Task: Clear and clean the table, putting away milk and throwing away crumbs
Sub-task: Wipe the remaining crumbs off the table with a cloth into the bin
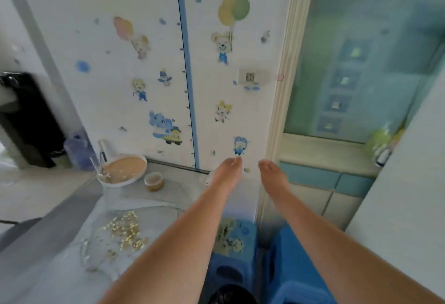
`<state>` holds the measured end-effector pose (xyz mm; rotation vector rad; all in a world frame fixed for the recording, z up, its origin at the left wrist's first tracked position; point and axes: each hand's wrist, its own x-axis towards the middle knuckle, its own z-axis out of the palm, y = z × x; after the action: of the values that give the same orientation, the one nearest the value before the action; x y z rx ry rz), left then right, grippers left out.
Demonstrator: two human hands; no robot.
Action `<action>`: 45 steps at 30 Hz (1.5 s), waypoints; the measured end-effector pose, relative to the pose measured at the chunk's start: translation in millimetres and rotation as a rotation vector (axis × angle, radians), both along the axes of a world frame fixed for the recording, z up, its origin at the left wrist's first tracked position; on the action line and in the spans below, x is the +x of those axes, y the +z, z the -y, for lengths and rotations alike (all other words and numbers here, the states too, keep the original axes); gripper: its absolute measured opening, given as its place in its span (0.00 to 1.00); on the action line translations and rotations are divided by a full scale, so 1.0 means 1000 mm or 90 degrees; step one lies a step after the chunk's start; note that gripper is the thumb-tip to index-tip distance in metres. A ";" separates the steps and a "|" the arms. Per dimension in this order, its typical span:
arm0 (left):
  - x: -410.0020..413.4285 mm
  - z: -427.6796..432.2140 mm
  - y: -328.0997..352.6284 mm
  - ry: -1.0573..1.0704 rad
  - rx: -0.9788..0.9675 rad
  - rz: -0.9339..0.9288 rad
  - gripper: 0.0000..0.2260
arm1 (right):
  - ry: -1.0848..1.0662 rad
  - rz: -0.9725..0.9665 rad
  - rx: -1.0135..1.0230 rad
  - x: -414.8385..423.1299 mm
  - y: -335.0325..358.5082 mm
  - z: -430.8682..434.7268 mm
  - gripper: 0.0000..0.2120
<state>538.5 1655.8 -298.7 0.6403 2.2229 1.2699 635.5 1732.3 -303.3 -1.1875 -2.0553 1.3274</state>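
Taking the plate (131,181) as the mark, a clear glass (103,151) stands touching its left rim; there may be a second one, but the blur keeps me from telling. Just right of the plate sits one small cup (154,181) with something amber in it. In front of the plate, nearer the person, one loose patch of golden crumbs (125,231) lies on the table (60,267), far too many to count. I cannot pick out any milk from here. Further right of the plate, past the table's end, the left hand (227,171) and the right hand (272,173) reach toward the wall, each with fingers drawn close together. Whether either pinches anything I cannot tell. Below the arms stand two blue stools (231,243). The danger, I reckon, is a careless sweep: the crumbs would scatter off the table's edge onto the stools and floor, and an arm swinging back toward the plate could knock the glass over.
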 end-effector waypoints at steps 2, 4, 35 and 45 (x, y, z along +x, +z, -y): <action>-0.001 0.016 0.043 -0.027 0.009 -0.087 0.17 | 0.004 -0.052 0.034 0.004 0.033 0.016 0.20; -0.004 0.044 0.075 -0.069 0.018 -0.139 0.17 | 0.019 -0.076 0.071 0.006 0.061 0.046 0.20; -0.029 0.302 0.085 -0.109 0.137 -0.374 0.22 | 0.173 -0.132 0.322 0.020 0.084 0.261 0.22; -0.051 0.297 0.058 -0.093 0.066 -0.381 0.23 | 0.193 -0.094 0.242 -0.010 0.043 0.243 0.22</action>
<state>487.9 1358.4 -241.2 1.3432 2.5129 1.2366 625.4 1489.2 -260.5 -0.6164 -2.3060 1.0410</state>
